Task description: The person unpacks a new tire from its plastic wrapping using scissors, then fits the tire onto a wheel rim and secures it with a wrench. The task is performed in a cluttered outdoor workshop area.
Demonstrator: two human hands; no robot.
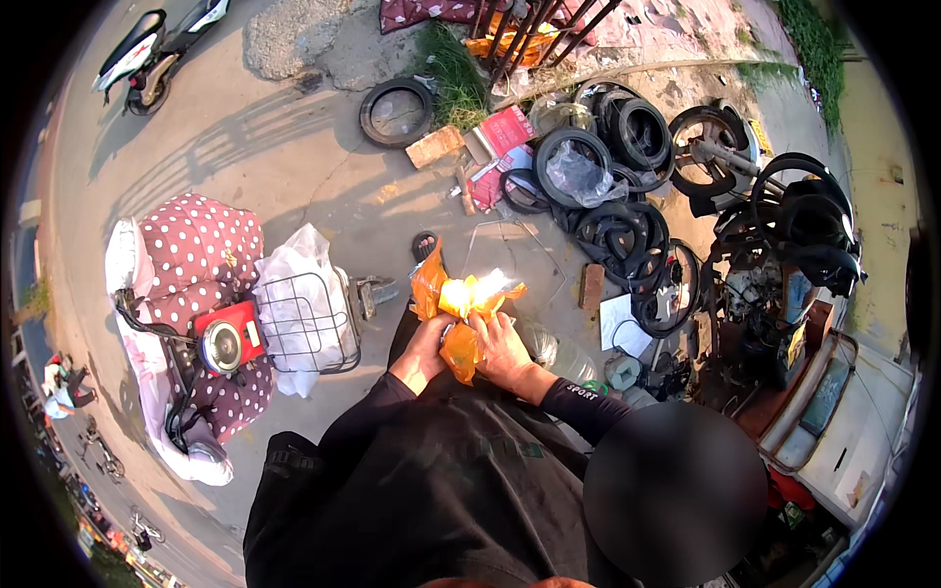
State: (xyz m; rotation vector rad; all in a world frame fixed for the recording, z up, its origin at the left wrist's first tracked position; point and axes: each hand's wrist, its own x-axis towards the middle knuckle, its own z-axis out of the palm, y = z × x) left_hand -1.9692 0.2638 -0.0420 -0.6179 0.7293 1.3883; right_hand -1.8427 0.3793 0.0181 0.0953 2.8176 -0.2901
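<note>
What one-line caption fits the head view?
Left hand and right hand hold crinkled orange plastic, with a polka-dot padded cover to the left and piled black tyres ahead right.

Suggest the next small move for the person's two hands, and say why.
Probably ease the orange wrap gently apart: the left hand and right hand grip it from opposite sides, and it is crumpled with loose flaps sticking out. Glare washes out its middle, so any contents cannot be told.
</note>
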